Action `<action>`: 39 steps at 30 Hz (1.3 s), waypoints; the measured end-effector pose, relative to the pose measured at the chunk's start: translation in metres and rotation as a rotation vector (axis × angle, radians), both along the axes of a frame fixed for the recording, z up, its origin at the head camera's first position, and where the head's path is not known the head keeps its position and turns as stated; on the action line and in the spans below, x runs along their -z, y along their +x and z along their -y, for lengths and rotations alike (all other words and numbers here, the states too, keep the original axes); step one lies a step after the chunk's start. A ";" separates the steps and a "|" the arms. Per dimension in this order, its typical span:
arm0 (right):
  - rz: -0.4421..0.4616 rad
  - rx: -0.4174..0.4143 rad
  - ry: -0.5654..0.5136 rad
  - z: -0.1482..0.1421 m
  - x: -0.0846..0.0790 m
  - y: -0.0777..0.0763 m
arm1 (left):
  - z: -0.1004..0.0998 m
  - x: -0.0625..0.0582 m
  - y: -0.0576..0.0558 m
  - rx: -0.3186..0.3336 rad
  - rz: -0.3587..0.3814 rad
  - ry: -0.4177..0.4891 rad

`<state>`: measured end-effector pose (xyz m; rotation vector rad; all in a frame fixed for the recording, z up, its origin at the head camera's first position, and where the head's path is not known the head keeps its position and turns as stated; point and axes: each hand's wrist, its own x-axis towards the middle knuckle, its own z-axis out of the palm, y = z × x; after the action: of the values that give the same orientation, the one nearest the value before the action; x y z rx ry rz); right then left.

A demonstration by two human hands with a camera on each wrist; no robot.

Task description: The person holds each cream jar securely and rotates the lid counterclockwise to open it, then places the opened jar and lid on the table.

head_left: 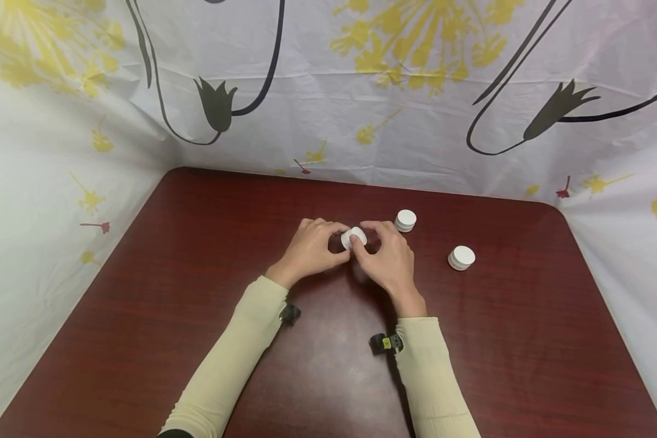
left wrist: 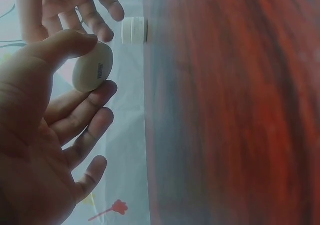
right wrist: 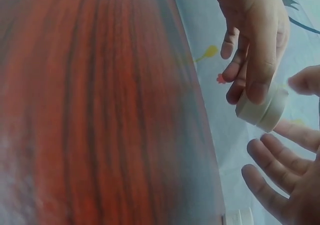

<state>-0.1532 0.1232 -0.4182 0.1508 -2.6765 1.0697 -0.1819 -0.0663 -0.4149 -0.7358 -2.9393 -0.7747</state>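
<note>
My left hand (head_left: 313, 248) pinches a small white round jar (head_left: 353, 238) between thumb and fingers, just above the table. It is tilted on its side, and its flat end with small dark print faces the left wrist camera. In the right wrist view a seam runs around the jar (right wrist: 261, 109) between its two parts. My right hand (head_left: 385, 255) is at the jar's other end, thumb and fingers spread around it. The right thumb (right wrist: 306, 80) stands apart from the jar in the right wrist view, while the index finger lies close under its edge.
Two more white round jars stand on the dark red wooden table (head_left: 197, 243): one (head_left: 406, 220) just beyond my right hand, the other (head_left: 462, 258) farther right. A white patterned cloth (head_left: 317, 121) hangs behind the table and along its sides.
</note>
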 end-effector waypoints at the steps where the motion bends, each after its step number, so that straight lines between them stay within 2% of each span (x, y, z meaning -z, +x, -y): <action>1: 0.003 0.005 -0.003 0.000 0.000 0.000 | 0.000 0.000 0.000 -0.001 0.000 -0.001; 15: 0.042 0.069 0.017 0.000 -0.002 0.000 | -0.001 0.000 0.000 0.010 -0.017 0.006; 31: 0.026 0.017 0.004 -0.004 0.000 -0.001 | -0.005 -0.002 -0.001 0.018 0.004 0.005; 39: 0.003 -0.027 -0.006 -0.001 0.003 -0.002 | -0.001 -0.001 -0.001 0.015 -0.014 0.011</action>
<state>-0.1549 0.1245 -0.4210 0.1857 -2.6812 1.0861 -0.1828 -0.0651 -0.4134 -0.7595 -2.9179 -0.7835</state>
